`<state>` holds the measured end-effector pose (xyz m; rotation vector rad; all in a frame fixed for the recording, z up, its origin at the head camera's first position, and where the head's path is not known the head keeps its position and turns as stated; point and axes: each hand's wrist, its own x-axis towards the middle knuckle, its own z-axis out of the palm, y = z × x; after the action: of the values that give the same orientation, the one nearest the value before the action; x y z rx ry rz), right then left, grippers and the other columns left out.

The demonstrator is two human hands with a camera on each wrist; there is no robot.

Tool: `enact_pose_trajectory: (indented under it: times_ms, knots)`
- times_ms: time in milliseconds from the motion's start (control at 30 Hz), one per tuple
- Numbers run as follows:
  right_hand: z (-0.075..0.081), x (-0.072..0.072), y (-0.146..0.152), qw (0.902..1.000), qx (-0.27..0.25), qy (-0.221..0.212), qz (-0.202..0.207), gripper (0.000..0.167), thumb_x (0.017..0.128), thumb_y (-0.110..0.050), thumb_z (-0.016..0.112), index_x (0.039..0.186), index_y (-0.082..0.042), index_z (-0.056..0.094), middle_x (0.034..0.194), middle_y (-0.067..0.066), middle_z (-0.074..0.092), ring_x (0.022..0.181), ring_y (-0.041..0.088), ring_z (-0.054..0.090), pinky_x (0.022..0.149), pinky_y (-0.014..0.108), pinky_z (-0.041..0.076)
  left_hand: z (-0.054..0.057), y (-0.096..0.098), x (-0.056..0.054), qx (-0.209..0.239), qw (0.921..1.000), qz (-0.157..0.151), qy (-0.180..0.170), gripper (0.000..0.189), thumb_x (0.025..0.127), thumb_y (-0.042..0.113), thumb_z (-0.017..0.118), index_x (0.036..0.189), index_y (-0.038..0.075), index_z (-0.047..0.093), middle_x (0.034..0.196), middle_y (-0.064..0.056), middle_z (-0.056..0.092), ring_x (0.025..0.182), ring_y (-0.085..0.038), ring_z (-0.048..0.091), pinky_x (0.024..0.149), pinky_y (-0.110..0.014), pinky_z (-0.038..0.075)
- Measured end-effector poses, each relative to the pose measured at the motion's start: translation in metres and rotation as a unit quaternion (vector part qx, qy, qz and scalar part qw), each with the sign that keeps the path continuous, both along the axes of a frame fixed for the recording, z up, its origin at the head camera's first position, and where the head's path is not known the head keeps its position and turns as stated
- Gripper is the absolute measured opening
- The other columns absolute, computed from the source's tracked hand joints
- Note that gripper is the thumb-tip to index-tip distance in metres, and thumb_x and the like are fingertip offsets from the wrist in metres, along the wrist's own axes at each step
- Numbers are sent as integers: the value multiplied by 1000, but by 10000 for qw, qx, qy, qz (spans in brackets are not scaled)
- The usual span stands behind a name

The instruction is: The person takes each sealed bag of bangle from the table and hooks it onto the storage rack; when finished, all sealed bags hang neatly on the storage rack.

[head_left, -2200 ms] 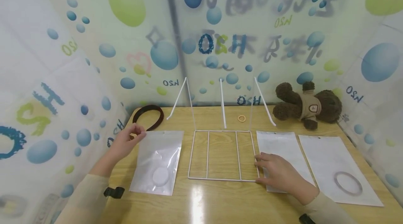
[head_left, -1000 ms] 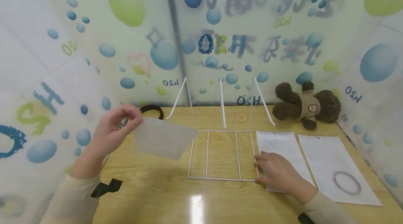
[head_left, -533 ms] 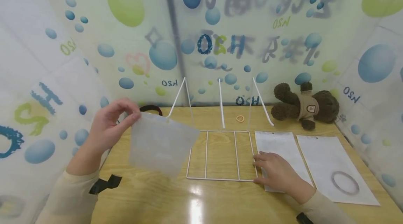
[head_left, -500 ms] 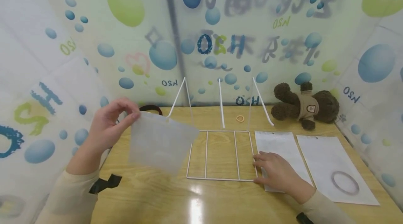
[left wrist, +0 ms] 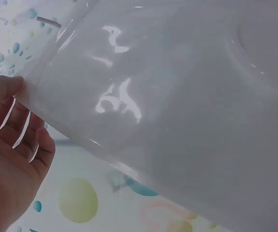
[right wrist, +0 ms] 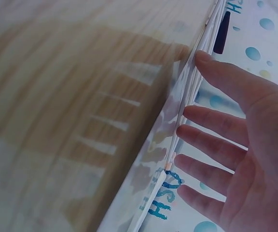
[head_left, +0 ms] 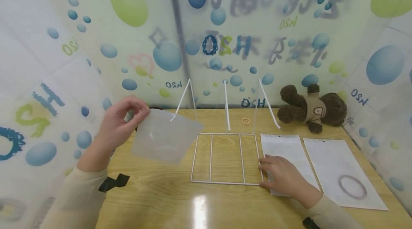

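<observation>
My left hand (head_left: pixel 120 125) pinches the upper left corner of a translucent plastic bag (head_left: pixel 164 136), raised off the table and tilted. In the left wrist view, a round outline (left wrist: pixel 267 53) shows at the bag's right side. The tip of the left hook (head_left: pixel 182 98) of a white wire display rack (head_left: pixel 225 183) shows in front of the bag's top edge. My right hand (head_left: pixel 288 179) rests with its fingertips on the right side of the rack's base. Those fingers (right wrist: pixel 216 145) look nearly straight in the right wrist view.
Two flat white bags lie at the right: the nearer one (head_left: pixel 289 143) partly under my right hand, the other (head_left: pixel 338 157) with a ring (head_left: pixel 352 187). A brown teddy bear (head_left: pixel 317 111) lies at the back right. A small yellowish ring (head_left: pixel 245 121) sits behind the rack's base.
My left hand has lifted the bag from the table and brought it up and right to the rack's left hook. The brown band behind is now mostly covered. My right hand stays put.
</observation>
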<state>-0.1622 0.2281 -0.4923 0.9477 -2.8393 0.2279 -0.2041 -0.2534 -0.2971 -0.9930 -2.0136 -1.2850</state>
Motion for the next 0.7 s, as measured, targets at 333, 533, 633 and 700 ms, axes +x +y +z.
enact_pose_trajectory:
  times_ms: [333, 533, 633, 700]
  knots:
    - [0, 1, -1, 10000, -1, -4, -64, 51, 76, -47, 88, 110, -9, 79, 129, 11, 72, 125, 41, 64, 103, 56, 52, -7, 5, -18, -372, 9956, 845, -168, 6, 95, -2, 69, 100, 0, 68, 95, -4, 69, 88, -4, 58, 79, -14, 49]
    - [-2, 1, 0, 10000, 17, 4, -75, 52, 77, -47, 88, 111, -9, 79, 130, 11, 71, 126, 40, 63, 104, 56, 51, -12, 11, -31, -152, 9945, 1013, -226, 9, 93, -7, 69, 99, -1, 67, 93, 4, 68, 86, -5, 57, 76, -15, 48]
    - [-1, 1, -1, 10000, -1, 34, -30, 52, 77, -47, 88, 111, -9, 79, 129, 12, 72, 125, 41, 64, 103, 56, 51, -15, 13, -38, -89, 9939, 1084, -203, 9, 93, -8, 69, 98, -2, 67, 92, 1, 68, 85, -5, 57, 73, -14, 48]
    - [-1, 1, -1, 10000, -25, 63, 5, 51, 77, -47, 88, 110, -9, 79, 129, 12, 72, 124, 41, 64, 103, 56, 52, -17, 15, -42, -75, 9930, 1158, -208, 8, 92, -10, 69, 97, -3, 67, 91, -2, 68, 85, -4, 57, 72, -14, 47]
